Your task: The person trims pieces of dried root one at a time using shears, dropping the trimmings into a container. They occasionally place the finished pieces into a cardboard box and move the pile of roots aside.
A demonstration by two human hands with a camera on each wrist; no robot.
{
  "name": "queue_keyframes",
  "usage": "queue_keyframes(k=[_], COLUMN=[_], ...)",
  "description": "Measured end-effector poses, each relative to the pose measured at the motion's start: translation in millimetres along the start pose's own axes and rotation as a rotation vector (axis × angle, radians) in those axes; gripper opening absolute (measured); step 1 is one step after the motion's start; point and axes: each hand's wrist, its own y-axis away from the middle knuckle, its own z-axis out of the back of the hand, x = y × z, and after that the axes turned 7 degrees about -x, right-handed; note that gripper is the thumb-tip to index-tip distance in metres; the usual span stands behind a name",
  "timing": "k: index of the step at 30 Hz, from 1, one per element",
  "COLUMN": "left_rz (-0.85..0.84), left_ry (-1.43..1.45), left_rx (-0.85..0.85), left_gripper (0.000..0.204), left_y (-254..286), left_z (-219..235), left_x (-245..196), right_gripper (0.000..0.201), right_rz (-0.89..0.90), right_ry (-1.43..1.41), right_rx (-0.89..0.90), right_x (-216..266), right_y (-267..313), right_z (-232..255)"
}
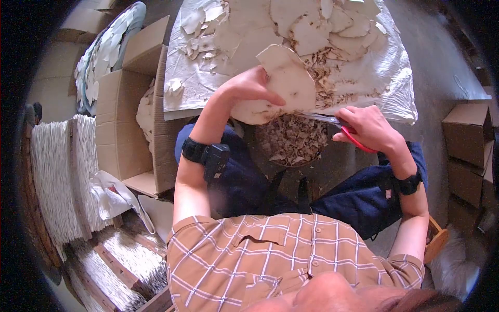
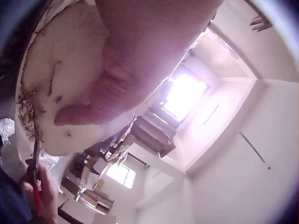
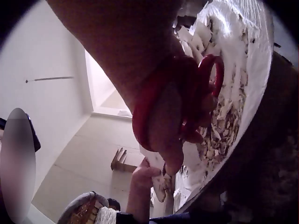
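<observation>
My left hand (image 1: pixel 254 87) grips a broad, thin cream-white sheet (image 1: pixel 293 78) with brown spots and ragged brown edges, its thumb lying across the upper face. In the left wrist view the same sheet (image 2: pixel 70 51) spreads out beyond the thumb. My right hand (image 1: pixel 371 127) holds scissors (image 1: pixel 358 140) with red handles, fingers through the loops. Their blades reach the sheet's near edge, beside the brown rim. In the right wrist view the red handles (image 3: pixel 141 116) wrap round the fingers and hide much of the blades. Trimmed scraps (image 1: pixel 293 140) fill a round container below the sheet.
A plastic-covered table (image 1: pixel 174 106) carries more sheets (image 1: pixel 306 34) and brown crumbs (image 1: pixel 327 78). An open cardboard box (image 1: pixel 117 125) stands at the left, near stacked white strips (image 1: pixel 52 182). Brown boxes (image 1: pixel 465 130) stand at the right.
</observation>
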Motion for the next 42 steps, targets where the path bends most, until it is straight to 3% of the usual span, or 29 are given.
queue_keyframes(k=[2, 3, 5, 11, 15, 18, 21, 23, 24, 26, 28, 29, 30, 32, 35, 38, 42], left_rz=[-0.252, -0.253, -0.108, -0.230, -0.199, -0.209, -0.152, -0.104, -0.118, -0.124, -0.156, -0.167, -0.181, -0.173, -0.245, -0.153, -0.190], left_ry=[0.321, 0.320, -0.012, 0.125, 0.160, 0.308, 0.490, 0.856, 0.850, 1.207, 1.311, 1.425, 1.419, 1.491, 1.453, 1.493, 1.549], left_rx=[-0.087, -0.083, -0.015, -0.010, 0.003, -0.002, -0.134, -0.219, -0.214, -0.230, -0.322, -0.419, -0.413, -0.482, -0.404, -0.318, -0.253], left_gripper=[0.049, 0.049, 0.048, 0.048, 0.048, 0.051, 0.053, 0.048, 0.048, 0.039, 0.036, 0.032, 0.032, 0.031, 0.031, 0.032, 0.033], left_y=[-13.0, -16.8, -22.9, -23.5, -15.2, -10.8, -9.0, -14.9, -16.0, -19.1, -25.2, -27.2, -27.6, -29.1, -36.3, -34.4, -37.9], left_z=[-8.9, -6.0, -0.9, -4.3, -1.2, -1.3, -6.0, -13.5, -15.2, -15.5, -12.0, -10.2, -9.8, -11.7, -20.2, -26.0, -33.0], left_x=[26.7, 28.9, 34.1, 41.1, 29.4, 26.2, 22.1, 25.0, 25.3, 23.6, 21.5, 20.7, 18.9, 15.9, 20.0, 14.9, 11.4], right_gripper=[0.045, 0.045, 0.045, 0.045, 0.047, 0.045, 0.041, 0.032, 0.032, 0.035, 0.029, 0.028, 0.027, 0.025, 0.028, 0.027, 0.017], right_rz=[-0.025, -0.011, 0.000, -0.022, -0.019, -0.048, -0.115, -0.165, -0.166, -0.343, -0.363, -0.355, -0.347, -0.373, -0.457, -0.379, -0.378], right_ry=[-0.018, -0.024, -0.030, -0.176, -0.338, -0.415, -0.500, -0.668, -0.660, -0.859, -0.721, -0.416, -0.110, -0.010, 0.234, 0.301, 0.525], right_rx=[-0.014, -0.015, -0.014, 0.085, 0.121, 0.082, -0.023, -0.117, -0.130, -0.177, -0.261, -0.384, -0.498, -0.477, -0.267, -0.349, -0.352], right_x=[0.0, -0.3, -2.0, -8.9, -13.8, -7.8, -10.1, -11.0, -8.5, -6.5, -12.5, -21.4, -26.9, -35.4, -54.2, -73.3, -89.3], right_y=[0.4, 0.6, 2.6, 6.9, 8.3, 8.4, 6.1, 4.6, 3.3, -0.2, -5.1, -7.6, -9.5, -12.7, -20.0, -24.9, -34.1], right_z=[1.3, 1.6, 1.5, 4.2, 5.5, 8.9, 3.2, -1.6, -3.2, -6.4, -4.0, -6.9, -7.2, -7.7, -23.0, -42.1, -56.4])
